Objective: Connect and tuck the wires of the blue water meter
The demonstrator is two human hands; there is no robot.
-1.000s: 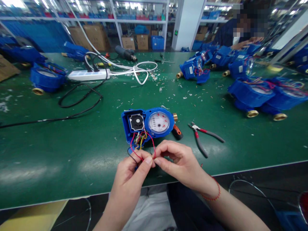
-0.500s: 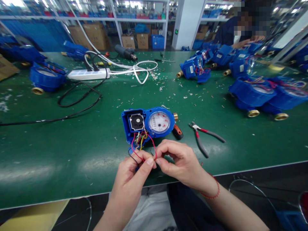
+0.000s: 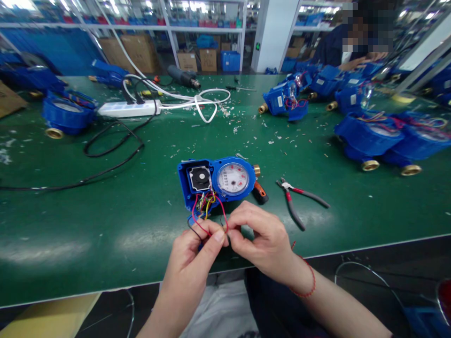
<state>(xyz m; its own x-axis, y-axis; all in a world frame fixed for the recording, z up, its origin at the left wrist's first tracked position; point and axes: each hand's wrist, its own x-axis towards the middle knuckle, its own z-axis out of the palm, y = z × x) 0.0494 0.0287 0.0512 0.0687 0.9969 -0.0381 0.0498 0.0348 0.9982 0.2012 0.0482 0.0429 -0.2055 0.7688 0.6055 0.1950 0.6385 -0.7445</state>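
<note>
In front of me a blue water meter lies on the green bench, its side box uncovered. Red, yellow and black wires come out of the box towards me. My left hand pinches a red wire between thumb and finger. Fingertip to fingertip with it, my right hand is closed on another red wire. The wire ends are hidden by my fingers. An orange and black tool handle shows beside the meter, and cutting pliers with red and grey grips lie open to the right.
More blue meters stand on the right, and another meter on the left. A white power strip with cables, a heat gun and a screwdriver lie farther back. Across the bench a person sits among meters.
My right hand has shifted slightly, its wrist moving a little left and its fingers curling more at the wire. The left hand keeps its pinch. The meter has stayed in place.
</note>
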